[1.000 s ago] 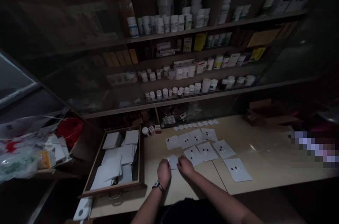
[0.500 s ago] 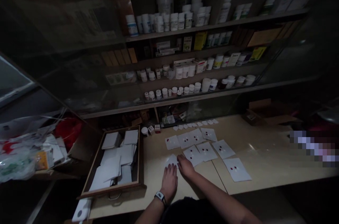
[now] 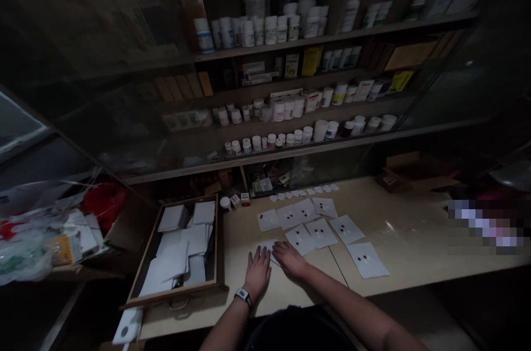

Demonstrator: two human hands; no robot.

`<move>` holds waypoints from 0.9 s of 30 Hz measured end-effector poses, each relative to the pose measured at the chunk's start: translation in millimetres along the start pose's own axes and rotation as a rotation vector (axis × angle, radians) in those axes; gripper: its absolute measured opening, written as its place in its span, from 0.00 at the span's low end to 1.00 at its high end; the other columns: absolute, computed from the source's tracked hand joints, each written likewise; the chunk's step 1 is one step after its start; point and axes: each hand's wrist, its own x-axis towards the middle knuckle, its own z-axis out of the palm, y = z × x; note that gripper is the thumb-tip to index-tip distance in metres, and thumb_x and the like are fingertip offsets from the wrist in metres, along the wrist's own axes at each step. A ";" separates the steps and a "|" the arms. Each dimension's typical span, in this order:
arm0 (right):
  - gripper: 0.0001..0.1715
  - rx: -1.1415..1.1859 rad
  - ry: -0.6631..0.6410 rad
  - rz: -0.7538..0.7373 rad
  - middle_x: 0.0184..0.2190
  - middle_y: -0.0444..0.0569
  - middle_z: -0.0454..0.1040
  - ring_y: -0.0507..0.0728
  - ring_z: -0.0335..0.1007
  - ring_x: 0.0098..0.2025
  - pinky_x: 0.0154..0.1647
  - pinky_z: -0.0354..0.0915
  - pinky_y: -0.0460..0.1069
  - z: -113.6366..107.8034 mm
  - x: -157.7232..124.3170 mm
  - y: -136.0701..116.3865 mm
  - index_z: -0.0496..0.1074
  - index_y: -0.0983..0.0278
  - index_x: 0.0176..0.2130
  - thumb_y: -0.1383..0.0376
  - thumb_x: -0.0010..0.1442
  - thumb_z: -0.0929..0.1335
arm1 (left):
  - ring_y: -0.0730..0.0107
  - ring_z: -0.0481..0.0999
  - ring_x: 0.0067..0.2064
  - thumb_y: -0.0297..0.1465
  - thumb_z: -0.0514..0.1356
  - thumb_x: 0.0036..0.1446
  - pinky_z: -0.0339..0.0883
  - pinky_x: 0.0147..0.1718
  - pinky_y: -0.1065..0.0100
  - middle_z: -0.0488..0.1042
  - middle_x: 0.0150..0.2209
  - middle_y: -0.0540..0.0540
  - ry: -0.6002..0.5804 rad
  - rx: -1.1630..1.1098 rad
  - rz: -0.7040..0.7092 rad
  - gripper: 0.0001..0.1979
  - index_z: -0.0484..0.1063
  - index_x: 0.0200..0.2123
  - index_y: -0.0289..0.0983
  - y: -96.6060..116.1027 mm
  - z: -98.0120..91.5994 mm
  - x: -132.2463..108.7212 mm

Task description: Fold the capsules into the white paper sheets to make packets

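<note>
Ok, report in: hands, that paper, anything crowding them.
Left hand and right hand open, fingertips at the edges of small white paper. White sheets with red spots just beyond, right hand nearly touching one.

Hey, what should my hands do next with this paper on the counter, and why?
Probably press the white paper sheet flat and crease it. Your left hand and right hand both rest at it, and it looks partly folded, while the nearby sheets lie open with small red pills on them.

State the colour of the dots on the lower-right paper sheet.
Dark red dots on a white sheet, clearest in the head view.
</note>
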 end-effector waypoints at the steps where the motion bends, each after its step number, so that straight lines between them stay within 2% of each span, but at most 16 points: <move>1: 0.23 -0.012 0.001 0.006 0.52 0.59 0.71 0.63 0.58 0.59 0.59 0.52 0.58 0.2 0.1 -0.7 0.68 0.67 0.55 0.69 0.61 0.60 | 0.53 0.47 0.69 0.35 0.44 0.66 0.43 0.64 0.44 0.52 0.68 0.41 0.003 0.015 0.008 0.28 0.51 0.67 0.36 -1.2 -1.3 0.5; 5: 0.20 -0.048 -0.011 0.039 0.47 0.57 0.72 0.63 0.62 0.52 0.54 0.56 0.57 1.0 -1.6 -4.1 0.70 0.67 0.51 0.70 0.61 0.61 | 0.51 0.49 0.68 0.37 0.46 0.66 0.46 0.63 0.44 0.55 0.67 0.37 0.050 0.099 0.070 0.27 0.55 0.65 0.34 -2.8 -1.1 2.5; 8: 0.18 -0.059 -0.011 0.072 0.44 0.56 0.72 0.62 0.63 0.48 0.51 0.56 0.55 1.3 -2.3 -6.1 0.71 0.66 0.49 0.69 0.64 0.59 | 0.51 0.58 0.63 0.33 0.49 0.65 0.53 0.60 0.47 0.61 0.63 0.34 0.128 0.162 0.147 0.24 0.59 0.63 0.33 -1.3 6.0 4.4; 11: 0.17 -0.057 -0.009 0.104 0.42 0.56 0.72 0.61 0.64 0.46 0.49 0.56 0.54 0.3 -1.6 -7.2 0.73 0.65 0.47 0.69 0.65 0.59 | 0.57 0.68 0.54 0.28 0.51 0.64 0.60 0.54 0.54 0.72 0.51 0.37 0.159 0.185 0.274 0.17 0.67 0.55 0.34 0.1 14.5 7.7; 13: 0.16 -0.056 -0.013 0.105 0.42 0.56 0.72 0.61 0.64 0.45 0.48 0.55 0.54 -1.7 -0.9 -7.6 0.73 0.66 0.46 0.68 0.64 0.60 | 0.59 0.71 0.49 0.28 0.53 0.64 0.63 0.51 0.56 0.74 0.43 0.39 0.161 0.188 0.333 0.11 0.71 0.47 0.33 -0.5 18.3 10.6; 15: 0.15 -0.058 -0.022 0.097 0.42 0.56 0.72 0.61 0.64 0.45 0.47 0.55 0.54 -4.4 -0.1 -8.0 0.73 0.66 0.45 0.68 0.64 0.61 | 0.59 0.71 0.47 0.28 0.54 0.64 0.65 0.49 0.57 0.74 0.39 0.41 0.172 0.183 0.359 0.08 0.71 0.42 0.34 -2.8 20.3 13.5; 19: 0.15 -0.071 -0.045 0.096 0.42 0.56 0.72 0.60 0.64 0.43 0.46 0.55 0.53 -8.4 1.4 -8.4 0.73 0.66 0.44 0.68 0.64 0.60 | 0.59 0.73 0.45 0.25 0.55 0.61 0.68 0.45 0.59 0.74 0.39 0.40 0.221 0.122 0.391 0.07 0.71 0.41 0.34 -11.8 22.5 16.8; 24: 0.15 -0.049 -0.041 0.090 0.43 0.56 0.72 0.61 0.63 0.44 0.45 0.55 0.53 -6.8 -0.6 -5.7 0.73 0.65 0.46 0.69 0.62 0.61 | 0.58 0.73 0.49 0.21 0.55 0.57 0.68 0.47 0.61 0.75 0.43 0.38 0.302 0.034 0.473 0.11 0.71 0.42 0.34 -23.3 23.0 18.2; 27: 0.16 -0.034 -0.022 0.078 0.44 0.56 0.72 0.61 0.63 0.45 0.46 0.55 0.53 -5.0 -4.0 -3.9 0.73 0.65 0.47 0.69 0.59 0.63 | 0.62 0.76 0.44 0.21 0.54 0.58 0.69 0.45 0.64 0.77 0.39 0.41 0.290 -0.060 0.401 0.10 0.73 0.39 0.36 -22.5 19.7 19.2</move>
